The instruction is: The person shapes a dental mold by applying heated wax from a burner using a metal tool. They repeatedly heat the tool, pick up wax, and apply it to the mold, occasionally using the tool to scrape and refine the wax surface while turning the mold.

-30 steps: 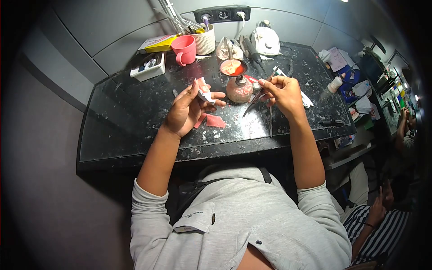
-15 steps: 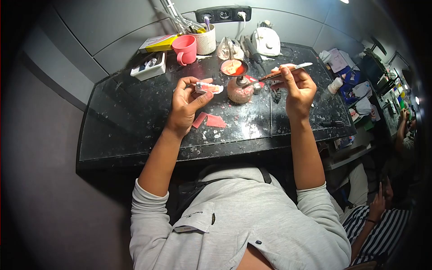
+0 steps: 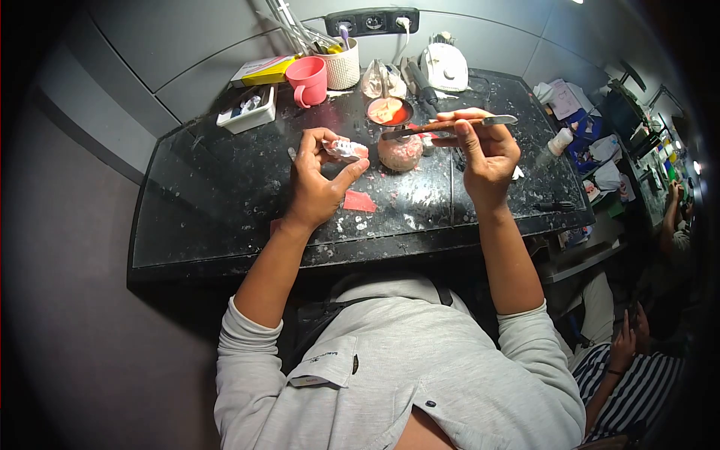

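Observation:
My left hand [image 3: 319,180] holds a small white and pink dental model [image 3: 345,150] between thumb and fingers, above the black desk. In my right hand [image 3: 489,157] is a wax knife [image 3: 441,127] with a brown handle, its dark blade pointing left over a round pink-speckled burner [image 3: 400,153]. The burner's top is partly hidden by the blade. Just behind it is a round pan [image 3: 409,112] with red and pale pink material. A pink wax piece [image 3: 360,201] lies to the right of my left wrist.
A pink mug [image 3: 307,81], a woven holder with tools [image 3: 340,69] and a white tray [image 3: 249,112] stand at the back left. A white device [image 3: 444,69] is at the back right. Another person in a striped top [image 3: 630,386] sits at the lower right.
The knife has moved left, and its blade is now over the burner. My left hand has turned the model and tilted it. The view of the wax pieces is now partly covered by my left hand.

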`<state>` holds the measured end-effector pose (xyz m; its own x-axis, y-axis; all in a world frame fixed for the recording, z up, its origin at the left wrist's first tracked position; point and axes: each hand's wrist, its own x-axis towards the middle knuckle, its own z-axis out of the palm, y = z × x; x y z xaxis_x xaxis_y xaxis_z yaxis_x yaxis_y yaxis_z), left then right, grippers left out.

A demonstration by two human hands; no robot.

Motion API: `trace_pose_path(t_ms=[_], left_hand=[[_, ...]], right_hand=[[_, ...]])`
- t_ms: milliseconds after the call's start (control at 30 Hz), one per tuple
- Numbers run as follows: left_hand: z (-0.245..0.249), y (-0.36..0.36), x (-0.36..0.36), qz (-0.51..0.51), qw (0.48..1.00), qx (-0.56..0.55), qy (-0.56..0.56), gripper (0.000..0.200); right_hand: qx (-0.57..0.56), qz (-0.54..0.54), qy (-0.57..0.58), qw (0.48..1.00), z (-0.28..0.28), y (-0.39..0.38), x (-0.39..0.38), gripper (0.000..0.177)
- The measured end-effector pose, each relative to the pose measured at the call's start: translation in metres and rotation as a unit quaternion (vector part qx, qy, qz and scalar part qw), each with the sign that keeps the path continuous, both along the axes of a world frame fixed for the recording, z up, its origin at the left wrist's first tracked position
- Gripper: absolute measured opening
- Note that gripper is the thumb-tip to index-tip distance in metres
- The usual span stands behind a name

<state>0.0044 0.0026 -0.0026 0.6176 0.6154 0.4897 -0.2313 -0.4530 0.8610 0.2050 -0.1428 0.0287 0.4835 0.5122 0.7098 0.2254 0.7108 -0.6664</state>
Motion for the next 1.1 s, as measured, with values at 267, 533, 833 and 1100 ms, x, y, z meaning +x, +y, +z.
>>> trace_pose_path(t_ms=[267,533,833,1100], left_hand=[[0.000,-0.003,0.001,0.040,0.997,0.045,0.043,0.043],[0.002,-0.005,0.002,0.030,0.999,0.027,0.029,0.041],[0.001,-0.004,0.002,0.017,1.000,0.012,0.019,0.040],[-0.002,-0.001,0.002,0.002,1.000,0.004,0.027,0.038]], right_hand=[[0.009,0.059,-0.015,0.998,-0.009,0.005,-0.006,0.014],[0.018,0.068,-0.047,0.996,-0.010,0.008,-0.009,0.012],[0.010,0.062,-0.053,0.997,-0.010,0.008,-0.010,0.014],[0.021,0.069,-0.060,0.996,-0.011,0.008,-0.010,0.017]])
